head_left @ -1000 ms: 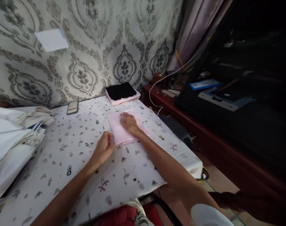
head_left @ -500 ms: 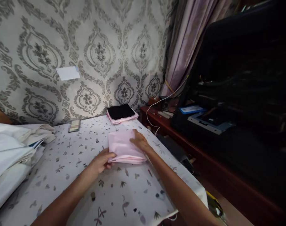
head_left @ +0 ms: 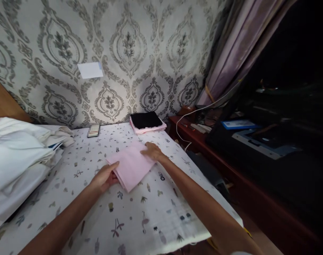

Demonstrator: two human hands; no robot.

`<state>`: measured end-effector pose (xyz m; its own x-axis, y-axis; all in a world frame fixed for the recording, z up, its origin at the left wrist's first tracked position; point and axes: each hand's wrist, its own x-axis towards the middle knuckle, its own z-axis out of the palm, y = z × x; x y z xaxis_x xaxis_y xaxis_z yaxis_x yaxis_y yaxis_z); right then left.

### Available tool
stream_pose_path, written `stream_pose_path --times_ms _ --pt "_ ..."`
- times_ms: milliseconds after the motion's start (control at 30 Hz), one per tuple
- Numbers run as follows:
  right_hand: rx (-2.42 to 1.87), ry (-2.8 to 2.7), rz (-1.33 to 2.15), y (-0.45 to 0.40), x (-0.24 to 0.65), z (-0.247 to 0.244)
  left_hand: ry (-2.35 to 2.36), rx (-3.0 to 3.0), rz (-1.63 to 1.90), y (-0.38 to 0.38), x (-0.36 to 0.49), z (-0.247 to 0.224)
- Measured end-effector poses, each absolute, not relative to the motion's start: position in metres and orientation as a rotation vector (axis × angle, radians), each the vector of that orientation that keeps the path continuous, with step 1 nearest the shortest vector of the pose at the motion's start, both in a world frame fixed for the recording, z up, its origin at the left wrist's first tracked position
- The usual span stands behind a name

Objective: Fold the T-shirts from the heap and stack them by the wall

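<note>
A folded pink cloth (head_left: 133, 166) lies turned at an angle above the patterned white sheet (head_left: 140, 226). My left hand (head_left: 105, 177) grips its left corner, with the thumb on top and the fingers partly hidden below. At the upper right edge, my right hand (head_left: 151, 151) holds the same cloth, its fingers bent over the fabric. Behind it, near the wall, a folded black cloth (head_left: 146, 120) rests on top of folded pink fabric (head_left: 161, 128).
White bedding (head_left: 15, 159) is heaped at the left. A small pixelated object (head_left: 94, 130) lies near the wall. On the right stand a dark red table (head_left: 241, 177) with a white cable (head_left: 179, 129) and a large black object (head_left: 289, 106).
The pink cloth has been turned, its near edge now pointing down as a corner. Both hands have shifted left with it, and the camera view has swung somewhat.
</note>
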<state>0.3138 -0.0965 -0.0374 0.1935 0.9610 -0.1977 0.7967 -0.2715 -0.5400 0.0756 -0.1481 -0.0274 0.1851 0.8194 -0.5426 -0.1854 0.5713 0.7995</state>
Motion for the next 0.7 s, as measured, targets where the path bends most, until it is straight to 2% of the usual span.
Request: stream_pose_path --times_ms 200,333,533,700 --pt "-1.975 -1.489 0.963 -0.096 0.322 -0.039 1.194 0.687 0.838 -0.149 0.084 -0.035" --pt "-1.778 -1.389 0.984 -0.098 0.337 -0.041 1.139 0.790 0.859 -0.122 0.087 -0.031" --pt "-1.651 -1.232 0.507 -0.042 0.402 -0.006 0.873 1.123 0.920 -0.020 0.148 0.009" --pt "-1.757 -1.176 0.269 0.034 0.454 0.031 0.958 1.295 1.106 0.086 0.220 0.028"
